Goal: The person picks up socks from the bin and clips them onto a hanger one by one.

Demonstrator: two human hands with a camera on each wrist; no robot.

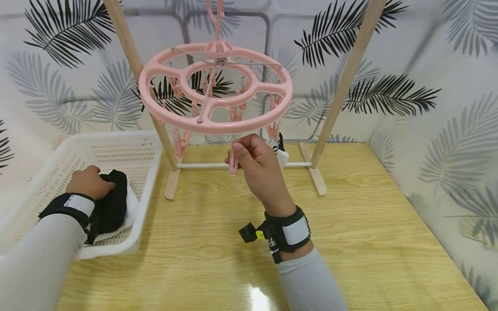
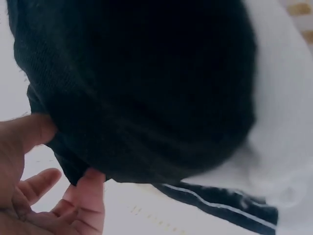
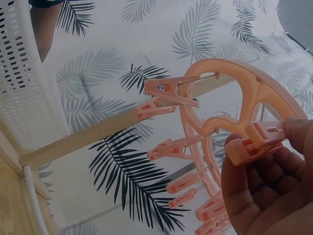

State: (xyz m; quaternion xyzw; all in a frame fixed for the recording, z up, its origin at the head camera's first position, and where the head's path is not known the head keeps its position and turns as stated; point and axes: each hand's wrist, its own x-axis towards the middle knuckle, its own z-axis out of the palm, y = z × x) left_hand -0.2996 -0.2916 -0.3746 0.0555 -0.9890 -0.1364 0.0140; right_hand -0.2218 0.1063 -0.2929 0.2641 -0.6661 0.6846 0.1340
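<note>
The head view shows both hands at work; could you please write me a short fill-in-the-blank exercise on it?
1. The right hand pinches a ____ clothespin.
2. The left hand holds a ____ cloth.
3. The white basket stands on the ____ side of the head view.

Missing words: pink; black; left.

Bright, even light filled the head view, with a white glare on the table (image 1: 369, 224) toward its near edge and a soft shadow beside the basket (image 1: 113, 248). The left wrist view was dim and blurred, the black cloth (image 2: 146, 88) nearly featureless, the white cloth (image 2: 286, 98) smeared. The right wrist view looked muted, turning the pink hanger (image 1: 229, 127) orange.
</note>
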